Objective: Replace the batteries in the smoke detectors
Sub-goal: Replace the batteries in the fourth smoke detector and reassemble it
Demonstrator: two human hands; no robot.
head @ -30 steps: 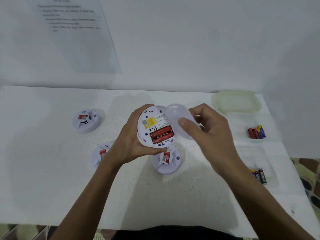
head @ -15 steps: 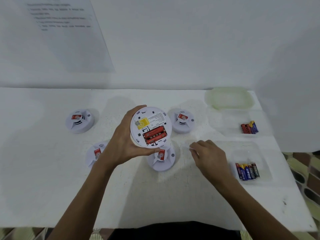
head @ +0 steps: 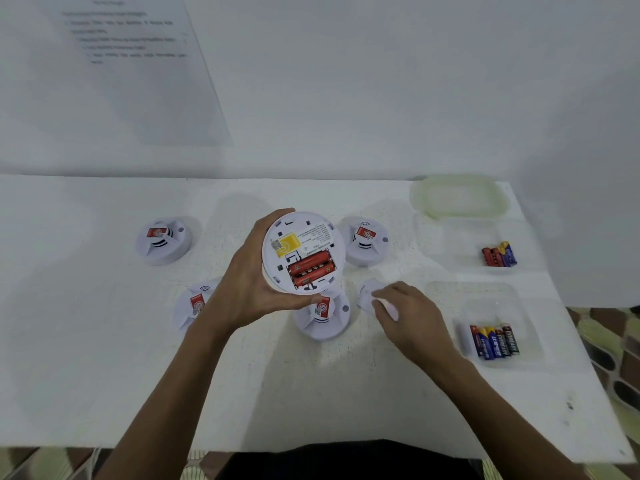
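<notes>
Two hands busy. Right hand [head: 408, 315] down on the tabletop [head: 311, 393], fingers [head: 381, 304] bent over the loose white cover [head: 367, 295]; pinching it or only resting on it, can't tell. Left hand [head: 242, 292] wrapped round the rim of the smoke detector [head: 304, 251], holding it up off the tabletop, back face to camera, bay open, two red batteries [head: 310, 268] seated side by side.

Step, as judged: park the cover, then pull the old cells. Leave the cover flat just beside the nearest detector [head: 325, 325], not on it. Keep the left grip on the rim, clear of the bay. Check polarity before lifting anything. Pry one cell at a time, from an end. Probably draw fresh from the blue and black batteries [head: 495, 341] in the near tray [head: 450, 306] and drop the reds in the far tray [head: 453, 247] beside the red-and-blue bunch [head: 499, 255]; a guess only.

Hard to see: most of the cover, under the right fingers. Left fingers behind the detector body. Front-left detector [head: 188, 311] cut by the left wrist; nearest detector part hidden by the held one. Polarity marks and label print too small. Both clear trays nearly lost against the white. Further back, far-left detector [head: 162, 242] and far-right detector [head: 367, 244] in plain view, pale lid [head: 457, 199] at the back corner, wall sheet [head: 138, 81] blurred, unreadable.
</notes>
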